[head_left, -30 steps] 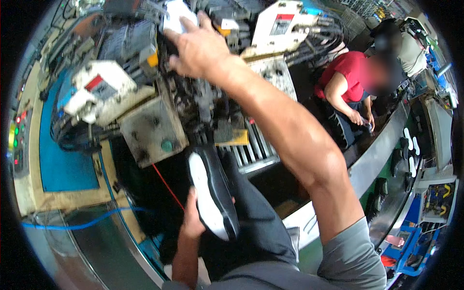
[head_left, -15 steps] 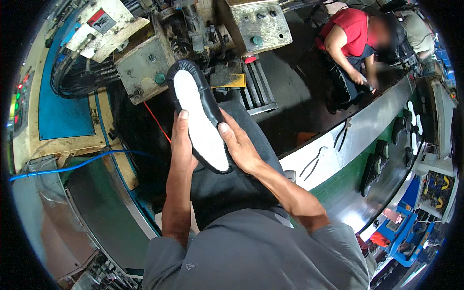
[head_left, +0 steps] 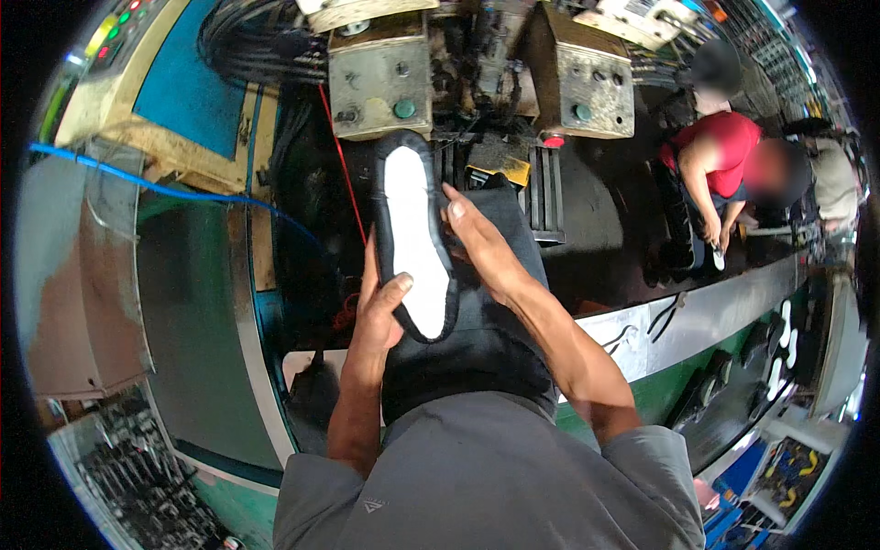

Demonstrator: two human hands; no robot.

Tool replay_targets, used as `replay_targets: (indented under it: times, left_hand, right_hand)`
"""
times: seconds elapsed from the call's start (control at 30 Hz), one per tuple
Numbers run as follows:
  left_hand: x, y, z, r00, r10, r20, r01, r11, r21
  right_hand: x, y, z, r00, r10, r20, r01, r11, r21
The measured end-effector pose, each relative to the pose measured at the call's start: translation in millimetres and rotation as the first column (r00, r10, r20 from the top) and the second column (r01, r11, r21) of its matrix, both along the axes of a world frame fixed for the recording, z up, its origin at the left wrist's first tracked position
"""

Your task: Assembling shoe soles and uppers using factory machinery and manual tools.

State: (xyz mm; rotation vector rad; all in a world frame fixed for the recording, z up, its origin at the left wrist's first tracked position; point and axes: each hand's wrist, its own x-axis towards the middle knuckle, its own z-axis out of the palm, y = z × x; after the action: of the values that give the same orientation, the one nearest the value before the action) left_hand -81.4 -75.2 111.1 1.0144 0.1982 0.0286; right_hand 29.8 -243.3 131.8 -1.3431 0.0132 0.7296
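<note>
A black shoe upper (head_left: 419, 225), its underside turned up and showing a white insole, is held upright in front of my lap, narrow end toward me. My left hand (head_left: 376, 312) grips its lower left side, the thumb lying over the white insole and the fingers behind. At the right edge is my right hand (head_left: 477, 240): its thumb is beside the rim rather than over the insole, and its other fingers are partly hidden behind the upper.
Ahead stands a machine with two grimy control boxes (head_left: 380, 87), a red button (head_left: 552, 142) and a yellow part (head_left: 504, 170). A blue hose (head_left: 174, 188) crosses at left. To the right, pincers (head_left: 666, 314) lie on a metal ledge (head_left: 724, 307) beside several shoes; a person in red (head_left: 710, 165) works beyond.
My view has swung left. The shoe upper now stands straighter. My left thumb has moved lower onto the insole, and my right thumb has come off the shoe's face to its edge.
</note>
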Motion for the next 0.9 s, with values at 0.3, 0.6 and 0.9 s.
replay_targets:
  times: [0.3, 0.6, 0.9]
  left_hand:
    - [-28.7, 33.5, -13.1, 0.981, 0.155, -0.116, -0.148, 0.987, 0.068]
    - [-59.6, 244.6, -100.5, 0.683, 0.692, -0.233, -0.558, 0.700, 0.445]
    - [18.5, 396.9, -129.9, 0.818, 0.555, -0.151, 0.019, 0.235, 0.972]
  right_hand:
    - [-7.7, 76.1, -41.9, 0.988, 0.127, 0.083, -0.122, 0.991, -0.061]
    - [-20.6, -38.1, -81.2, 0.970, -0.076, -0.229, 0.045, 0.989, -0.138]
    - [-40.4, -71.5, -64.4, 0.999, -0.044, -0.032, 0.041, 0.995, -0.087]
